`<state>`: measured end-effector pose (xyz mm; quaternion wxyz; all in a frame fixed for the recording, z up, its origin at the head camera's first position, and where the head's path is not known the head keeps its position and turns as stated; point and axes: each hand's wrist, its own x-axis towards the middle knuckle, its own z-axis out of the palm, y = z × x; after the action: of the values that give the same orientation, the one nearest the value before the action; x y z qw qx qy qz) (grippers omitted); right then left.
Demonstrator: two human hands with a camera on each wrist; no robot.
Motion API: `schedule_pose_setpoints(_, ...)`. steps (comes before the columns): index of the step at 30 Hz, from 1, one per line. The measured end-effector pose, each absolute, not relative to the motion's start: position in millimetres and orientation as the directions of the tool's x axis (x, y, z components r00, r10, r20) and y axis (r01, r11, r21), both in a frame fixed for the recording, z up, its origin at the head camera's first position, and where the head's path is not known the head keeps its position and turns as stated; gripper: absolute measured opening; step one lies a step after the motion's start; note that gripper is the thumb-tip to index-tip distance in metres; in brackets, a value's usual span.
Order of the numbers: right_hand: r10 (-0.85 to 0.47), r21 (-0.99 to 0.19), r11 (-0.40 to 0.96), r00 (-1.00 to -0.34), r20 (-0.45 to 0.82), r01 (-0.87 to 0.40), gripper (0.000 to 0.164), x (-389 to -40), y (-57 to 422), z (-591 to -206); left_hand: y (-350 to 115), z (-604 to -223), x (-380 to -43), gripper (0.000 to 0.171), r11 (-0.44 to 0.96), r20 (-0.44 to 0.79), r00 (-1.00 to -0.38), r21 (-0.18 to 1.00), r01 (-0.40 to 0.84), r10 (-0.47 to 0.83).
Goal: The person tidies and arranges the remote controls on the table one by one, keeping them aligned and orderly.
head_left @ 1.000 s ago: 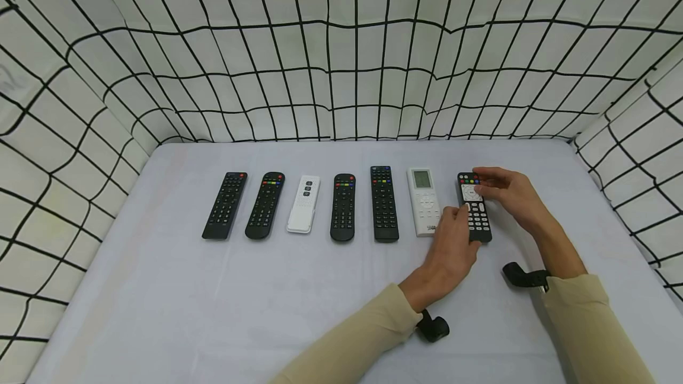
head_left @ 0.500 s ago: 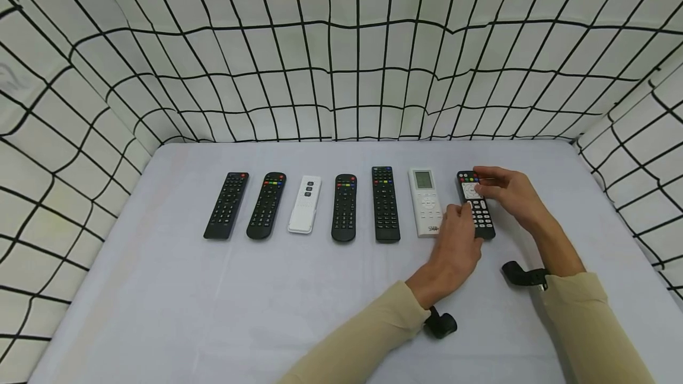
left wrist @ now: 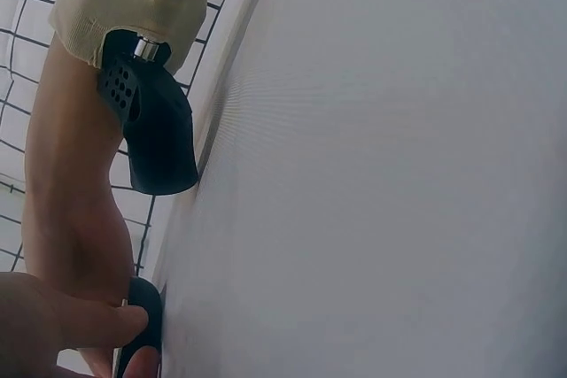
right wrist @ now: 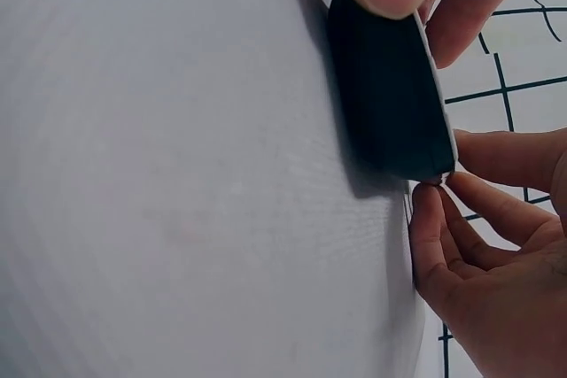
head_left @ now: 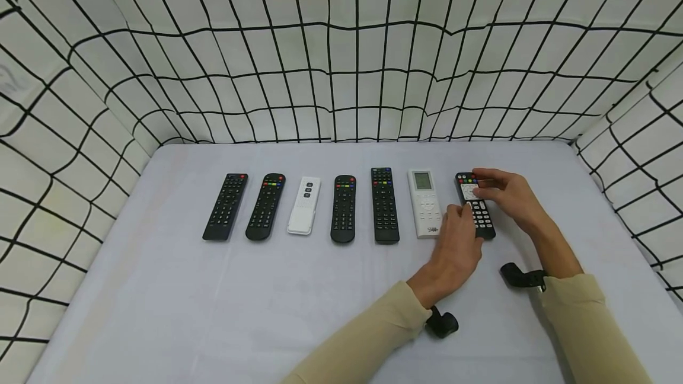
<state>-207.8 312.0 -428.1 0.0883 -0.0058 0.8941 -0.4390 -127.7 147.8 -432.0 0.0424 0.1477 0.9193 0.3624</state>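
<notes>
At the right end of a row on the white tabletop (head_left: 240,301) is a black remote control (head_left: 483,221) with white keys and a few coloured buttons near its top. My left hand (head_left: 452,248) pinches its lower part from the left, thumb near the bottom end. From the right, my right hand (head_left: 509,194) grips the upper part, with a fingertip over the white key ring. The right wrist view shows the dark body of the remote control (right wrist: 390,95) between both hands, the right thumb against it. Part of its left edge is hidden by my left fingers.
Left of it lie a white remote with a display (head_left: 427,203), a long black remote (head_left: 385,209), a rounded black remote (head_left: 344,212), a small white remote (head_left: 304,209) and two more black remotes at the left. White walls with black netting (head_left: 341,46) surround the table.
My left hand has shifted slightly to the right, and the lower end of the remote control has swung right with it. The right hand has barely moved; the other remotes lie as before.
</notes>
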Motion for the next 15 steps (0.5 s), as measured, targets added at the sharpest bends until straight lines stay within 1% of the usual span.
schedule_pose_setpoints(9, -0.108, -0.769, 0.638, -0.986, -0.129, 0.031, 0.058, -207.5, 311.8, -426.8, 147.2, -430.4, -129.1, 0.064, 0.699, 0.021, -0.953, 0.674, 0.238, 0.303)
schedule_pose_setpoints(15, -0.116, -0.79, 0.612, -0.984, -0.138, 0.038, 0.061, -205.4, 313.3, -426.7, 144.9, -430.4, -127.7, 0.064, 0.669, 0.015, -0.945, 0.703, 0.241, 0.325)
